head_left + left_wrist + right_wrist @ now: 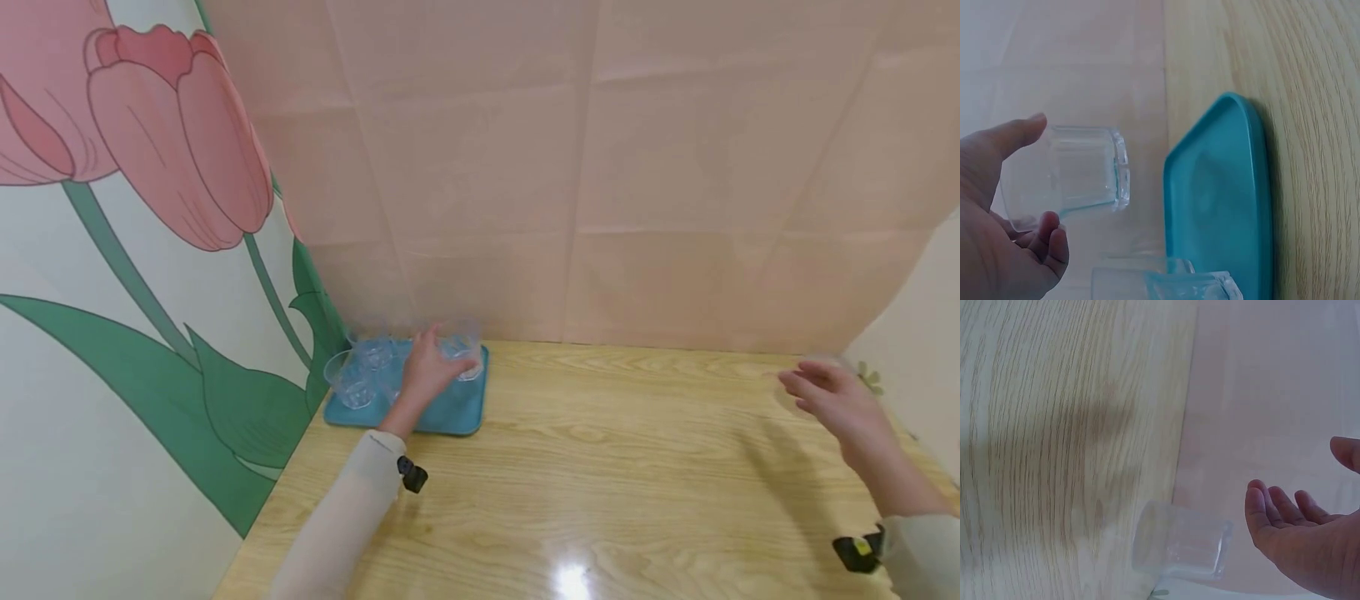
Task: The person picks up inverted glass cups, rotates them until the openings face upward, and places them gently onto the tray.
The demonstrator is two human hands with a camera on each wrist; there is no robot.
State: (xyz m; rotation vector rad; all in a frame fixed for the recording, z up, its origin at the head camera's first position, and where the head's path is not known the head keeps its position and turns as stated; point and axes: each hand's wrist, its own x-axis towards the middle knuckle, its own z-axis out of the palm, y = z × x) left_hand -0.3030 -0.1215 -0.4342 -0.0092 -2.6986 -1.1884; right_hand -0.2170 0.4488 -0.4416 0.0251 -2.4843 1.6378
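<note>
I'm seeing bare wooden table (600, 467) filling mid-frame. The teal tray (457, 408) is sitting at center left against the wall. My left hand (427, 371) is gripping a clear glass (1079, 172) above it. My right hand (832, 400), fingers spread, is hovering beside another glass (1179, 540) at the right.

The left arm, in a pale sleeve, reaches from the lower middle of the head view up toward the centre left, a small black device strapped at its wrist. The left hand (429, 371) has thumb and fingers curled in a grip round a clear glass (1069, 175). The right arm enters at the lower right corner, also sleeved. The right hand (832, 400) hangs at the right, fingers loosely extended and slightly spread, holding nothing.
</note>
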